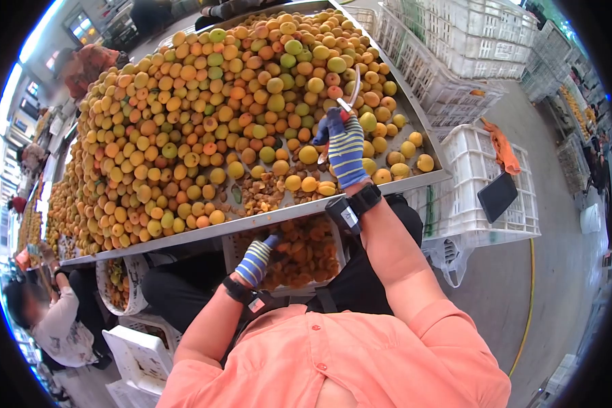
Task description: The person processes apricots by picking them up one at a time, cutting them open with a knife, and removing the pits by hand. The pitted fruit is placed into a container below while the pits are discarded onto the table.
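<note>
My right hand (347,149), in a blue and yellow striped glove, is closed around a tool with a red handle and a curved metal part (355,88). It is above the right end of a metal table (279,214) heaped with orange and green fruit (183,129). Below the table's front edge, my left hand (255,262), gloved the same way, is over a crate of cut fruit pieces (306,251). Its fingertips point into the crate, and whether they hold anything is hidden. Small fruit scraps (262,194) lie on the table near its front edge.
Stacked white crates (469,41) stand beyond the table's right side. Nearer, another white crate (455,163) bears an orange glove (502,146) and a dark flat object (498,197). A person (64,326) sits at left, near a white basket (136,282) and a white tray (139,357).
</note>
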`<state>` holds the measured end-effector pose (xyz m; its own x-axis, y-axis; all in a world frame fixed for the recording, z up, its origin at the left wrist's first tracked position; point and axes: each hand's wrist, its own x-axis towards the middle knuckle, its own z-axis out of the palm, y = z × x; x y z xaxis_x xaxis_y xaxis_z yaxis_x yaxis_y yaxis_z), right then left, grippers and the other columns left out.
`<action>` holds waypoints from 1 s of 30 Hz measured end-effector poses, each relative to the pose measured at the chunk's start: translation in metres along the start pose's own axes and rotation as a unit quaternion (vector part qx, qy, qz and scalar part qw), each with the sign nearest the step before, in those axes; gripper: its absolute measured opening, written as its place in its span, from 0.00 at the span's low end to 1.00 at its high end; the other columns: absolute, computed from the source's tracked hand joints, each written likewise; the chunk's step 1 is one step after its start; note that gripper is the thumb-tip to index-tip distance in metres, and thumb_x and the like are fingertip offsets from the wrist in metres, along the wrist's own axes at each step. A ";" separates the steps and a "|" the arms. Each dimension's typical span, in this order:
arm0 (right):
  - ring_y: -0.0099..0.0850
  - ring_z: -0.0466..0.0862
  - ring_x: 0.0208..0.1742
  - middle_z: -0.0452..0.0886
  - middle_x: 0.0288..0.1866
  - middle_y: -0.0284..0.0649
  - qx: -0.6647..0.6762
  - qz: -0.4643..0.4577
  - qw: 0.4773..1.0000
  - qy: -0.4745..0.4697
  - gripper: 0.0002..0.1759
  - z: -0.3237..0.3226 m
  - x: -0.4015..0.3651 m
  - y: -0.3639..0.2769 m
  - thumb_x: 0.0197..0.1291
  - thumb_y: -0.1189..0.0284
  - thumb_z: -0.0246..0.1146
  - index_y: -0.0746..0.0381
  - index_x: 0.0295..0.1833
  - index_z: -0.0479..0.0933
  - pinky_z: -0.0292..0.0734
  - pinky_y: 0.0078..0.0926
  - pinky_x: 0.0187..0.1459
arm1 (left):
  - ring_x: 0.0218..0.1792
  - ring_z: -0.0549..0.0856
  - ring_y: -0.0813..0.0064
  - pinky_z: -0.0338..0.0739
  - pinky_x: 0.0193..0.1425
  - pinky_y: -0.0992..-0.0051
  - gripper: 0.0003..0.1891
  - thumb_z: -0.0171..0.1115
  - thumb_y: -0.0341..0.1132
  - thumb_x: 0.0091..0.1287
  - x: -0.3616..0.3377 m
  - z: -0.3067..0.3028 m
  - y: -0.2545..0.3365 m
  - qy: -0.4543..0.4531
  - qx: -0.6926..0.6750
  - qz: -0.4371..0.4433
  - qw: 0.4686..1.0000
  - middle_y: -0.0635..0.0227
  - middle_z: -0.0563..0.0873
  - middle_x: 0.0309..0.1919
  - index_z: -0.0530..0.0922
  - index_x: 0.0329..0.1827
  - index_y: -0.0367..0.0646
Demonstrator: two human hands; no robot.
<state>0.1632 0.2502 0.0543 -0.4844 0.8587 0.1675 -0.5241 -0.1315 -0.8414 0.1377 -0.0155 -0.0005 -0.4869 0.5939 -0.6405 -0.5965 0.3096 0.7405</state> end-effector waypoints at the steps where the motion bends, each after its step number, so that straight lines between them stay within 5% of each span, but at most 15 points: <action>1: 0.18 0.70 0.17 0.71 0.19 0.29 0.004 0.010 1.000 0.014 0.14 -0.005 0.001 -0.003 0.67 0.60 0.58 0.60 0.37 0.70 0.69 0.18 0.19 | 0.33 0.81 0.76 0.76 0.37 0.78 0.17 0.64 0.46 0.63 0.001 -0.007 -0.001 0.017 0.085 -0.006 0.996 0.69 0.80 0.28 0.79 0.46 0.42; 2: 0.17 0.68 0.17 0.70 0.19 0.28 0.007 0.020 0.999 0.028 0.14 -0.007 0.002 -0.008 0.68 0.60 0.58 0.60 0.37 0.69 0.69 0.18 0.18 | 0.33 0.81 0.76 0.76 0.36 0.78 0.16 0.64 0.45 0.64 0.002 -0.010 0.000 0.009 0.243 0.083 0.966 0.69 0.81 0.28 0.80 0.45 0.42; 4: 0.15 0.65 0.15 0.66 0.17 0.25 -0.021 0.024 0.999 0.017 0.14 -0.010 0.002 -0.016 0.68 0.60 0.57 0.57 0.35 0.68 0.61 0.16 0.16 | 0.32 0.81 0.78 0.76 0.35 0.79 0.14 0.63 0.43 0.65 0.005 -0.014 0.003 -0.005 0.531 0.251 0.810 0.69 0.83 0.29 0.81 0.43 0.41; 6: 0.13 0.62 0.13 0.64 0.17 0.24 -0.053 0.051 0.997 0.021 0.15 -0.010 -0.003 -0.024 0.68 0.57 0.56 0.56 0.35 0.67 0.58 0.13 0.13 | 0.25 0.77 0.82 0.74 0.32 0.80 0.09 0.63 0.33 0.65 -0.022 0.023 0.049 -0.084 0.275 0.092 0.953 0.74 0.83 0.25 0.81 0.44 0.38; 7: 0.21 0.66 0.15 0.67 0.16 0.28 -0.047 0.086 0.995 0.033 0.14 -0.007 -0.006 -0.037 0.67 0.61 0.58 0.59 0.34 0.69 0.62 0.22 0.16 | 0.26 0.77 0.83 0.74 0.33 0.80 0.10 0.63 0.33 0.64 -0.012 0.028 0.058 -0.060 0.356 0.206 0.909 0.74 0.83 0.26 0.80 0.45 0.39; 8: 0.25 0.67 0.15 0.68 0.16 0.32 -0.166 -0.004 0.985 0.054 0.14 -0.008 -0.005 -0.031 0.67 0.61 0.58 0.60 0.34 0.69 0.62 0.25 0.17 | 0.27 0.77 0.83 0.75 0.34 0.81 0.10 0.64 0.32 0.63 0.000 0.034 0.069 -0.036 0.428 0.318 0.845 0.74 0.83 0.26 0.80 0.46 0.40; 10: 0.34 0.69 0.15 0.70 0.16 0.38 -0.388 -0.186 0.898 0.088 0.15 -0.015 0.003 -0.004 0.67 0.62 0.58 0.62 0.34 0.69 0.64 0.32 0.18 | 0.33 0.82 0.75 0.77 0.40 0.76 0.14 0.67 0.33 0.60 0.035 0.054 0.089 -0.006 0.380 0.378 0.844 0.67 0.83 0.34 0.78 0.48 0.41; 13: 0.15 0.65 0.17 0.68 0.19 0.28 -0.380 -0.166 0.909 0.052 0.11 -0.024 0.004 0.011 0.68 0.63 0.57 0.60 0.38 0.71 0.60 0.17 0.18 | 0.48 0.81 0.60 0.76 0.51 0.65 0.21 0.71 0.37 0.54 0.060 0.093 0.129 0.080 0.610 0.381 0.690 0.56 0.79 0.47 0.78 0.50 0.42; 14: 0.16 0.67 0.19 0.70 0.19 0.30 -0.429 -0.219 0.875 0.053 0.12 -0.020 -0.001 0.001 0.68 0.64 0.57 0.63 0.40 0.73 0.63 0.19 0.20 | 0.50 0.79 0.57 0.75 0.53 0.63 0.22 0.71 0.38 0.53 0.072 0.100 0.132 0.079 0.642 0.380 0.661 0.55 0.78 0.48 0.78 0.50 0.42; 19: 0.15 0.68 0.19 0.71 0.20 0.29 -0.355 -0.131 0.926 0.002 0.13 -0.020 -0.003 -0.005 0.68 0.62 0.58 0.63 0.40 0.75 0.62 0.18 0.19 | 0.50 0.78 0.53 0.73 0.56 0.62 0.23 0.72 0.42 0.51 0.117 0.116 0.136 0.062 0.726 0.363 0.580 0.54 0.78 0.49 0.79 0.49 0.41; 22: 0.14 0.67 0.16 0.70 0.19 0.27 -0.256 -0.040 0.966 -0.017 0.14 -0.020 -0.004 -0.008 0.68 0.60 0.57 0.60 0.39 0.75 0.61 0.15 0.16 | 0.49 0.78 0.53 0.73 0.56 0.62 0.21 0.71 0.42 0.52 0.121 0.113 0.134 0.038 0.688 0.386 0.613 0.53 0.79 0.47 0.80 0.46 0.40; 23: 0.14 0.67 0.15 0.70 0.19 0.26 -0.200 -0.003 0.980 -0.017 0.15 -0.017 -0.006 -0.015 0.68 0.59 0.57 0.60 0.38 0.75 0.60 0.15 0.15 | 0.46 0.81 0.60 0.76 0.52 0.66 0.21 0.71 0.38 0.54 0.122 0.109 0.133 0.029 0.657 0.376 0.653 0.57 0.81 0.44 0.76 0.48 0.40; 26: 0.14 0.63 0.14 0.67 0.16 0.25 -0.112 0.082 0.990 -0.013 0.17 -0.012 -0.011 -0.033 0.69 0.58 0.55 0.60 0.34 0.74 0.55 0.16 0.14 | 0.41 0.83 0.68 0.80 0.44 0.71 0.23 0.70 0.32 0.56 0.134 0.082 0.121 -0.079 0.311 0.369 0.872 0.61 0.80 0.43 0.71 0.52 0.41; 27: 0.14 0.62 0.13 0.66 0.15 0.25 -0.097 0.123 0.987 -0.024 0.18 -0.009 -0.015 -0.040 0.69 0.57 0.54 0.60 0.33 0.73 0.54 0.16 0.14 | 0.38 0.83 0.73 0.81 0.38 0.74 0.25 0.69 0.27 0.57 0.124 0.076 0.126 -0.118 0.181 0.279 0.936 0.64 0.79 0.42 0.66 0.55 0.42; 30: 0.15 0.64 0.15 0.67 0.16 0.25 -0.096 0.197 0.973 -0.075 0.20 -0.005 -0.023 -0.038 0.70 0.57 0.53 0.60 0.31 0.74 0.57 0.17 0.15 | 0.36 0.83 0.69 0.82 0.36 0.75 0.25 0.65 0.27 0.60 0.093 0.058 0.123 -0.181 -0.021 0.256 0.949 0.61 0.79 0.44 0.67 0.59 0.43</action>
<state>0.1977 0.2376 0.0794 -0.7250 0.6770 -0.1263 -0.1439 -0.3283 -0.9335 0.0565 0.1212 0.0429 -0.4738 0.8769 -0.0815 -0.3690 -0.1136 0.9224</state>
